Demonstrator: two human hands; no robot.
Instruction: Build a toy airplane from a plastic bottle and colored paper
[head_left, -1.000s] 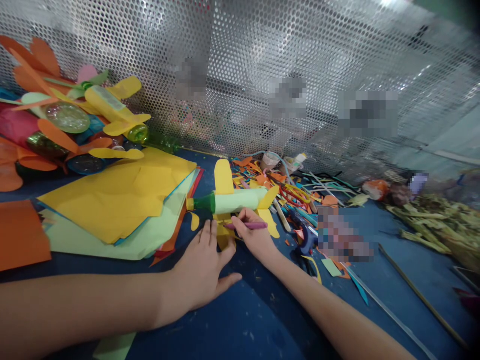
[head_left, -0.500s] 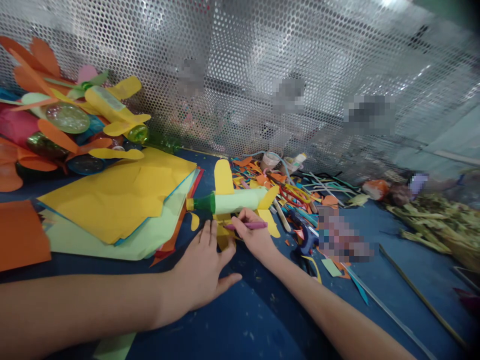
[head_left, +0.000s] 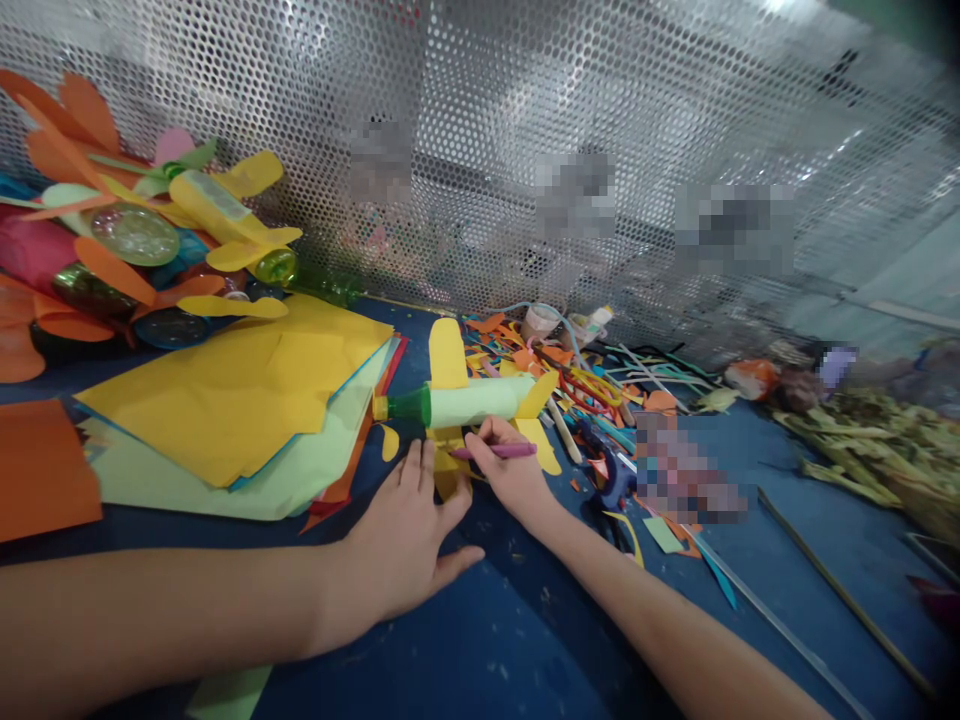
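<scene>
A green-necked bottle (head_left: 409, 405) with a yellow cap lies on its side, wrapped in pale green paper (head_left: 480, 401). One yellow paper wing (head_left: 448, 353) sticks out on its far side, another on its near side, and yellow tail pieces (head_left: 538, 445) are at its right end. My right hand (head_left: 510, 470) pinches a purple pen (head_left: 504, 451), whose tip is over the near wing. My left hand (head_left: 409, 535) lies with fingers spread, fingertips at that wing's left edge. A small yellow scrap (head_left: 390, 443) is beside the bottle's neck.
Stacked coloured paper (head_left: 225, 400) lies at left, with paper-winged bottles (head_left: 217, 210) behind it. Right of the bottle are paper scraps (head_left: 559, 355), blue-handled scissors (head_left: 616, 480) and a glue bottle (head_left: 598, 322). A long stick (head_left: 832, 580) lies farther right. A perforated metal screen (head_left: 480, 150) stands behind.
</scene>
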